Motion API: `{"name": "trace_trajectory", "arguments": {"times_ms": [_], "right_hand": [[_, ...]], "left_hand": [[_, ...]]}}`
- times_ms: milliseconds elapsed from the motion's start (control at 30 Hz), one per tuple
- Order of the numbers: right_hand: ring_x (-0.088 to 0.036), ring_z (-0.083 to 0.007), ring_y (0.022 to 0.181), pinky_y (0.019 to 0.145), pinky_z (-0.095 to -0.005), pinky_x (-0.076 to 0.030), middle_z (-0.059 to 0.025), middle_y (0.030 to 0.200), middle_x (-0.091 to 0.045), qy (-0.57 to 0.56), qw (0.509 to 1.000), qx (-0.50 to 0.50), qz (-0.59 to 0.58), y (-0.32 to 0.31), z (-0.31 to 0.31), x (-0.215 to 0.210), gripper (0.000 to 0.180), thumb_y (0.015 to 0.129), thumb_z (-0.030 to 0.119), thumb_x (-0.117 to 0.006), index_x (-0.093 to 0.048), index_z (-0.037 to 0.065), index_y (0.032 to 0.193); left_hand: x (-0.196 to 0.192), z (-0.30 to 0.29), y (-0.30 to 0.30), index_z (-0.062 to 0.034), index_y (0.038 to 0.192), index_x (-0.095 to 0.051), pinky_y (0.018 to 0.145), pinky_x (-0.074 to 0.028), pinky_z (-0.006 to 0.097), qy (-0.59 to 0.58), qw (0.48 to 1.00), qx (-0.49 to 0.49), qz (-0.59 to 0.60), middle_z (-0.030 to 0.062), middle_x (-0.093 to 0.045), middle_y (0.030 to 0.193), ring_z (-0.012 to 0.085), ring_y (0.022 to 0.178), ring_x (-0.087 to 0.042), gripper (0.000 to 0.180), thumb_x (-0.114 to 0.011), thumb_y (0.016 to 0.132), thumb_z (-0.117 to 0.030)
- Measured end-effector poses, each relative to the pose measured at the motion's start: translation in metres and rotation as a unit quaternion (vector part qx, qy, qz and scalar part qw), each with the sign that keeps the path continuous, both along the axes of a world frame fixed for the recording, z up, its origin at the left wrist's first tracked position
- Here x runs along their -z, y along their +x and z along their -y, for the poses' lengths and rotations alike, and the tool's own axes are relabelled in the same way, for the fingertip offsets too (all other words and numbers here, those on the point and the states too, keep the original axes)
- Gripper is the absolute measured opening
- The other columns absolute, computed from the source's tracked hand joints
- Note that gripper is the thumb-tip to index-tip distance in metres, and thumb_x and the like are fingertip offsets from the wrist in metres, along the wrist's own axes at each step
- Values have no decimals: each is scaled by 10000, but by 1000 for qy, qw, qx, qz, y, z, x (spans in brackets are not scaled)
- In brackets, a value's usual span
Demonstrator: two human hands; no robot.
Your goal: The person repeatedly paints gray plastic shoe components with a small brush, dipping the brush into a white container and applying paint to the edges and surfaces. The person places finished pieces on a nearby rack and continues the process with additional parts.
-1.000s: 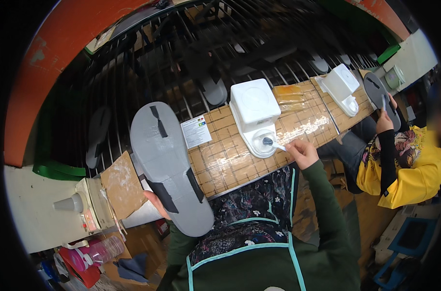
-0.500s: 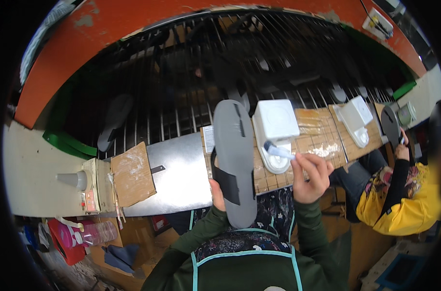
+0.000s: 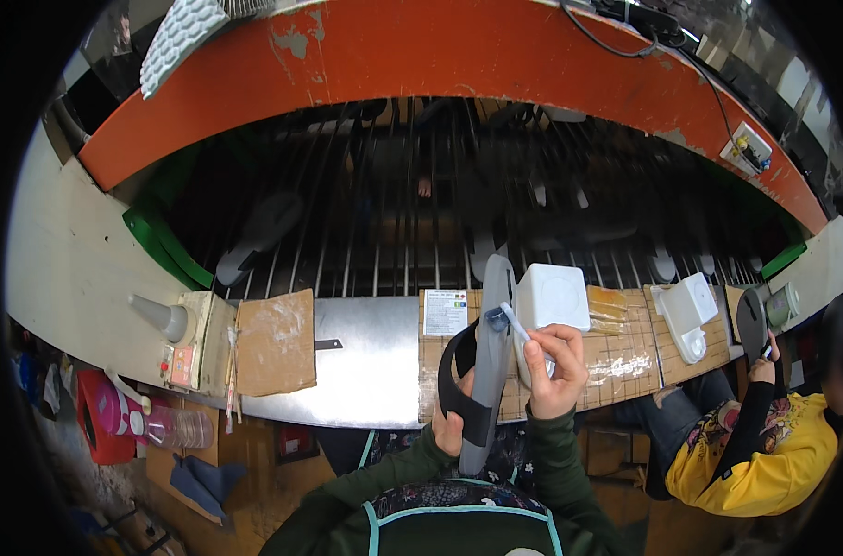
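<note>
1. Head view: the left hand (image 3: pixel 451 428) was closed around the lower part of a grey sandal sole (image 3: pixel 488 357) with a black strap, holding it upright on edge over the desk's (image 3: pixel 366 361) near edge.
2. The right hand (image 3: pixel 553 369) pinched a small brush (image 3: pixel 509 320), its tip touching the sole's upper part.
3. A white tub (image 3: pixel 553 298) stood just behind the right hand.
4. At the desk's right end, another person's hand (image 3: pixel 766 352) held a dark sole (image 3: pixel 751 322).
</note>
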State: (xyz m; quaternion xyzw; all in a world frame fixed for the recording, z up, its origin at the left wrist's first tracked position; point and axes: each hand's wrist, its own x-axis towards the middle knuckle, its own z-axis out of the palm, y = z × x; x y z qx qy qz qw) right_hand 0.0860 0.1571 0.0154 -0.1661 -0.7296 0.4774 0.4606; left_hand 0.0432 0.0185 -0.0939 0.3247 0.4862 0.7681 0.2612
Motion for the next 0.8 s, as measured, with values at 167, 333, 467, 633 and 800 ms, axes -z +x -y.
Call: {"name": "trace_trajectory", "arguments": {"times_ms": [167,333,467,633,800], "right_hand": [[-561,-126,791,663,-240,-471,-67,944,-551,-16,1000,-13,-13,-11,-17,-7,119,829,30,-673,-703,-12,936],[-549,-110,788,643,-226,-464,-53,933,-546,-3,1000,-16,-7,-17,-34,-16,121,833,48,-679,-708,-6,938],[-526,-93,759,582,-201,-434,-51,932,-540,61,998,14,2,-18,-46,-22,123,826,50,-694,-711,1,937],[-520,-87,724,553,-193,-419,-54,941,-546,102,994,-25,3,-13,-57,-27,131,806,29,-706,-715,13,935],[-547,-134,804,646,-233,-450,-82,954,-551,105,992,-55,44,-2,-61,-31,138,803,39,-696,-708,0,934]], "left_hand": [[-1,4,-8,108,1419,-238,1005,-379,341,7,998,-1,-57,187,-405,1384,234,1231,-451,1025,-372,854,-737],[-8,3,-19,-128,1446,-375,1134,-178,404,110,983,17,-145,255,-249,1502,351,1401,-252,653,-378,955,-558],[-6,6,-23,-220,1421,-427,1130,-175,449,109,984,34,-136,262,-223,1510,385,1407,-226,544,-391,968,-519],[-9,6,-29,-185,1396,-465,1120,-197,474,146,966,4,-211,278,-256,1491,406,1397,-240,522,-383,979,-489],[-14,11,-39,-229,1421,-426,1106,-220,496,88,962,10,-259,287,-282,1474,408,1386,-262,593,-374,944,-577]]}}
